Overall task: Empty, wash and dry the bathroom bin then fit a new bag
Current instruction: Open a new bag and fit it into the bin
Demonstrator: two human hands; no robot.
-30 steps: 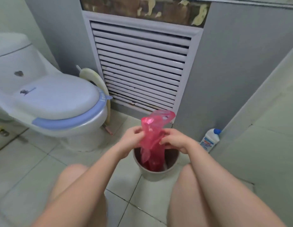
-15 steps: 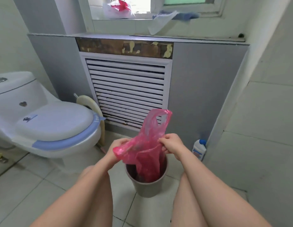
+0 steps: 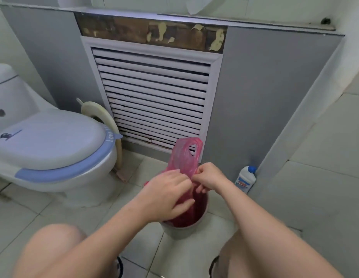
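Note:
A small grey bin stands on the tiled floor between my knees. A thin red plastic bag hangs down into it, with one handle loop sticking up above my hands. My left hand lies over the bag above the bin's mouth, fingers spread and slightly bent into the plastic. My right hand pinches the bag's upper edge just right of the loop. The bag's lower part fills the bin's inside; the bin's near left rim is hidden by my left hand.
A white toilet with a blue-rimmed seat stands to the left. A spare seat ring leans behind it. A louvred vent panel is straight ahead. A white bottle with a blue cap sits in the right corner.
My left hand moved from the bag's left edge to above the bin, pressing the plastic down. The bag went from spread open to bunched. The view tilted down.

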